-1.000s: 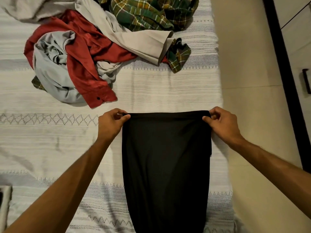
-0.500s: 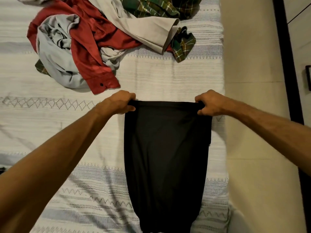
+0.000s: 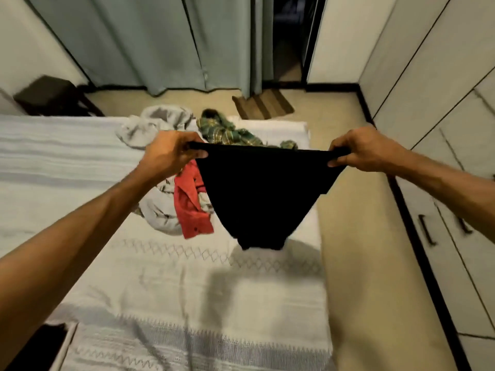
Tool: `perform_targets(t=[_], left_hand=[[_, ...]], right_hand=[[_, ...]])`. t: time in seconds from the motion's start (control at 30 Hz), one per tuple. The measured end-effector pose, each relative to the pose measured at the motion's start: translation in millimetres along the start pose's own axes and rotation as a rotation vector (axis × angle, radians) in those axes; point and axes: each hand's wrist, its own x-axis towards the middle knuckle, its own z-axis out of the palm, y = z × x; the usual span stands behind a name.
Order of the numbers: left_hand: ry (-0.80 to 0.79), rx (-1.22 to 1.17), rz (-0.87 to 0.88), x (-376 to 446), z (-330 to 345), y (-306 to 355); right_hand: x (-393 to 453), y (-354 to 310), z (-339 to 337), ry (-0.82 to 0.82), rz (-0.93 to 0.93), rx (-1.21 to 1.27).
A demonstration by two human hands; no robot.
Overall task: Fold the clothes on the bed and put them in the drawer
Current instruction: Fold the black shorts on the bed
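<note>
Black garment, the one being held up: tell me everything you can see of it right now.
The black garment is plain dark cloth, with no seams or details discernible. It hangs in the air over the bed, its top edge stretched taut between the left hand and right hand, which pinch its upper corners. It tapers downward to a narrow bottom end, casting a shadow on the bedspread. Nothing else touches it.

Grey-green curtains [image 3: 150, 41], striped floor mat [image 3: 263, 104], dark stool [image 3: 45, 95], beige floor [image 3: 356, 250]

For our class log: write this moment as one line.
left hand: grips black cloth | right hand: grips it | cloth: held above bed | pile: unfolded
</note>
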Motion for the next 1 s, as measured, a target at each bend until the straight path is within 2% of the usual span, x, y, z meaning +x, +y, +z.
perform_targets(t=[0.1,0.23,0.33,0.43,0.5,0.6,0.73,0.8,0.9,1.0], left_hand=[[0.111,0.032,0.055,-5,-43,22],[0.107,0.087,0.169,-47,-66,39],[0.024,0.079,0.190,-96,-47,39],[-0.073,0.042,0.113,-155,4,30],[-0.156,0.031,0.031,-200,56,15],[-0.360,0.080,-0.068,-270,141,-9],[-0.760,0.146,-0.090,-372,248,-33],[-0.924,0.098,-0.088,-414,279,-35],[-0.992,-0.019,-0.107,-453,301,-34],[-0.933,-0.095,-0.119,-459,302,-33]], right_hand=[[-20,-27,-55,0.098,-0.106,-0.086],[-62,-51,-74,0.178,-0.206,-0.232],[-91,-51,-41,0.231,-0.307,-0.331],[-121,-45,29,0.183,-0.316,-0.342],[-146,-40,99,0.126,-0.309,-0.315],[-192,-39,208,-0.069,-0.274,-0.340],[-264,-38,340,-0.479,-0.095,-0.324],[-300,-42,381,-0.625,-0.106,-0.292],[-333,-50,407,-0.727,-0.121,-0.251],[-337,-44,407,-0.697,-0.135,-0.261]])
